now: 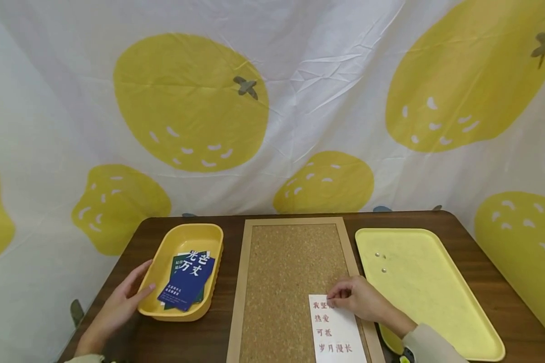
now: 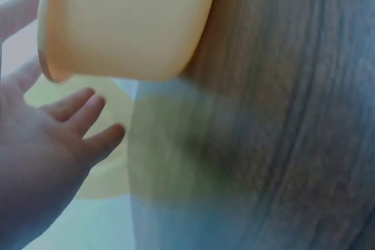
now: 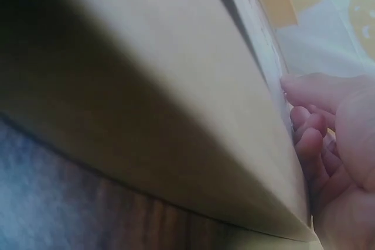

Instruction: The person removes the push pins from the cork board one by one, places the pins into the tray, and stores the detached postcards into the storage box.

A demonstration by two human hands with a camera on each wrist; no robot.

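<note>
My left hand (image 1: 120,301) rests at the left rim of a yellow plastic basket (image 1: 177,317), thumb over the rim and other fingers loosely extended outside. In the basket lie several printed cards (image 1: 188,280), a blue one on top. My right hand (image 1: 361,301) is at the upper part of a white card (image 1: 338,333) with red Chinese writing, on the cork board (image 1: 290,267). Its thumb and fingertips meet at the card, other fingers curled; in the right wrist view a tiny shiny spot, seemingly a thumbtack (image 3: 285,92), shows under the thumb tip.
A pale yellow tray (image 1: 429,292) stands right of the board, with several small silver thumbtacks (image 1: 383,270) near its upper left. The right forearm passes over the tray's left edge. Behind the dark wooden table (image 1: 230,252) hangs a curtain (image 1: 272,101) printed with yellow fruit.
</note>
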